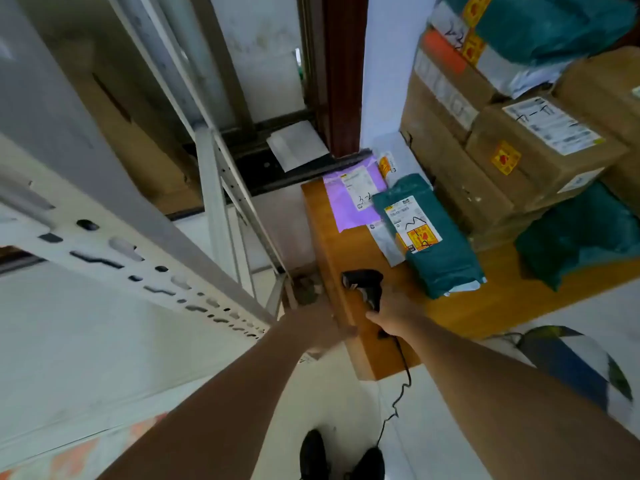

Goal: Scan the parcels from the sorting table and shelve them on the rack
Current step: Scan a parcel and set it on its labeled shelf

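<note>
My right hand (391, 315) grips the handle of a black barcode scanner (363, 284) at the near left corner of the wooden sorting table (349, 258). The scanner's cord (398, 393) hangs toward the floor. My left hand (320, 327) is blurred at the table's left edge; its fingers cannot be made out. On the table lie a teal bag parcel (440, 251) with a white label, a purple bag parcel (353, 199) and a grey one (388, 244) under the teal. The white metal rack (214, 188) stands to the left.
Cardboard boxes (530, 154) and teal bags (575, 233) are stacked high on the table's right side. A brown door frame (341, 74) rises behind the table. A patterned bag (575, 365) lies on the floor at right. My shoes (343, 455) show on the pale tiles.
</note>
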Demonstrator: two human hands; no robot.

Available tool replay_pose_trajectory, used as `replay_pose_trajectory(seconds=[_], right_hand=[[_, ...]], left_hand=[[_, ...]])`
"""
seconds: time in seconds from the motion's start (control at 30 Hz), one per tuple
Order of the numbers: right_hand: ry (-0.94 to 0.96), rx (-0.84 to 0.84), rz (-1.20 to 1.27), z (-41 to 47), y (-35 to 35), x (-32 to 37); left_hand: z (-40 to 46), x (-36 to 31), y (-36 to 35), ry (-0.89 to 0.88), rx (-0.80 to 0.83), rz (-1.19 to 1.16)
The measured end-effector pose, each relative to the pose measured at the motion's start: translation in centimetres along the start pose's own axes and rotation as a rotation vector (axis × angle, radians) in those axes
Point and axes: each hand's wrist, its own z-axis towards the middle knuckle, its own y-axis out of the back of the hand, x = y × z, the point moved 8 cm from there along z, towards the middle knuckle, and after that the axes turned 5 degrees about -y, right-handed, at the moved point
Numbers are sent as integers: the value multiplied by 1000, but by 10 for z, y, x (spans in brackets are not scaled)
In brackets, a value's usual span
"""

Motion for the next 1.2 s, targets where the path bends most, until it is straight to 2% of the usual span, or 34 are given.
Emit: replay_pose_trajectory(seconds=[0.13, 0.23, 0.43, 0.5, 0.63, 0.9, 1.03, 1.2], right_hand=[[-36, -38, 62, 4, -1, -3], [-69, -32, 215, 0, 6, -5], [-70, -156, 516, -36, 58, -23], [-53, -170, 546, -56, 71, -35], [-112, -207, 567, -101, 70, -70], [-238, -558, 627, -193, 123, -126], [-221, -719, 512, -237, 184, -130], [-221, -760, 278, -261, 249, -121]], left_hand=[[-1, 2, 7, 5, 1, -51], [-4, -4, 16, 16, 8, -11], [-15, -46, 42, -147, 26, 68], [-20, -58, 51, -167, 20, 103], [-44, -84, 68, -212, -11, 136], [-61, -108, 74, -289, -12, 289], [-65, -127, 79, -344, -43, 305], [-61, -157, 85, -414, -91, 223]])
